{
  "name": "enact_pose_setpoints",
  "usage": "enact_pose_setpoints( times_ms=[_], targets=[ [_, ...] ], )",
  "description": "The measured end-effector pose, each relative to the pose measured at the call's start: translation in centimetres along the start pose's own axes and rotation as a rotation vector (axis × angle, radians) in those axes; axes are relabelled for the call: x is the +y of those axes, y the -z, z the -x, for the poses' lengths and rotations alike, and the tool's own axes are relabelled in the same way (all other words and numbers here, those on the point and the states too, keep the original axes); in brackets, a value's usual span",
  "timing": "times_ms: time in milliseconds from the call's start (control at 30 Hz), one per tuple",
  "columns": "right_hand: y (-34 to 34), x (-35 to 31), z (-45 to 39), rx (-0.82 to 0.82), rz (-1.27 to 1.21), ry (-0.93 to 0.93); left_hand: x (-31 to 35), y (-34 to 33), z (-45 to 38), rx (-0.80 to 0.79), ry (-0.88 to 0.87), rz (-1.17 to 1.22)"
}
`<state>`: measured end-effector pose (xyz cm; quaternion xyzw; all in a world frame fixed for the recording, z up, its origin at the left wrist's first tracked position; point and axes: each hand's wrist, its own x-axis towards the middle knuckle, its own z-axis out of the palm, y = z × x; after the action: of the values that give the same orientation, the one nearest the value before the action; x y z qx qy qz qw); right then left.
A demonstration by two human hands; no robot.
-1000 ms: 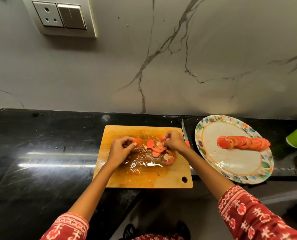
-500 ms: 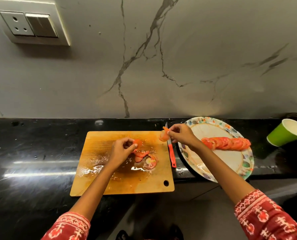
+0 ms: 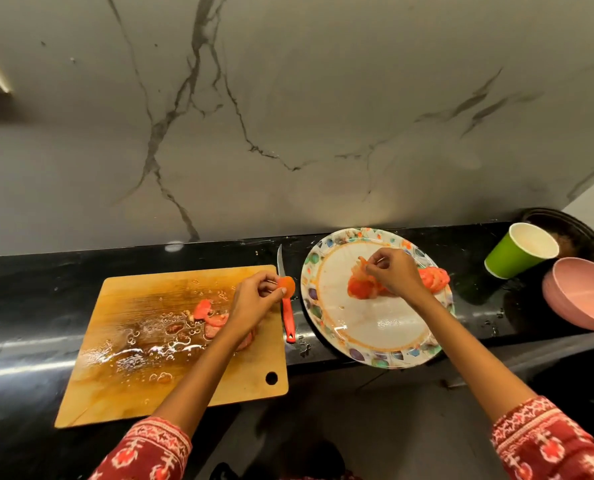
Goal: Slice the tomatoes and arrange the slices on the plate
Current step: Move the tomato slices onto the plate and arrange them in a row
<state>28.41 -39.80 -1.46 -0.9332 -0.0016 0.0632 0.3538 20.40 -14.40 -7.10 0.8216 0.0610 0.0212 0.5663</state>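
Note:
A wet wooden cutting board (image 3: 133, 341) lies on the black counter with a few tomato slices (image 3: 207, 315) on it, partly behind my left forearm. My left hand (image 3: 254, 301) pinches a round tomato slice (image 3: 286, 285) at the board's right edge. A red-handled knife (image 3: 287, 313) lies between the board and the patterned plate (image 3: 375, 337). Over the plate, my right hand (image 3: 394, 275) holds a tomato slice (image 3: 359, 268) at the left end of a row of slices (image 3: 434, 278), which my hand partly hides.
A green paper cup (image 3: 517, 252) and a pink bowl (image 3: 583, 296) stand right of the plate, with a dark round lid (image 3: 572, 230) behind them. A marble wall rises at the back. The counter's front edge runs just below the board and plate.
My right hand has carried a slice from the board, over the knife, onto the plate. My left hand, still pinching its slice, has moved to the board's right edge. The view has shifted right.

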Motion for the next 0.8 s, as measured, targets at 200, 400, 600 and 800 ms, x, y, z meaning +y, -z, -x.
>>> enact_pose_setpoints(
  times_ms=[200,400,600,800],
  targets=[
    [-1.4,0.8,-0.5,0.008,-0.040,-0.052,1.1,-2.2,-0.7,-0.006,0.010,-0.024],
    [-2.2,2.8,-0.6,0.039,0.146,-0.064,1.9,-3.8,-1.1,-0.058,-0.003,-0.001],
    [-1.7,3.2,-0.3,0.085,0.168,0.020,2.8,-5.0,-1.3,-0.034,-0.020,0.000],
    [-0.9,0.7,0.4,-0.227,-0.129,0.256,3.4,-6.0,-1.3,-0.104,0.061,0.181]
  ],
)
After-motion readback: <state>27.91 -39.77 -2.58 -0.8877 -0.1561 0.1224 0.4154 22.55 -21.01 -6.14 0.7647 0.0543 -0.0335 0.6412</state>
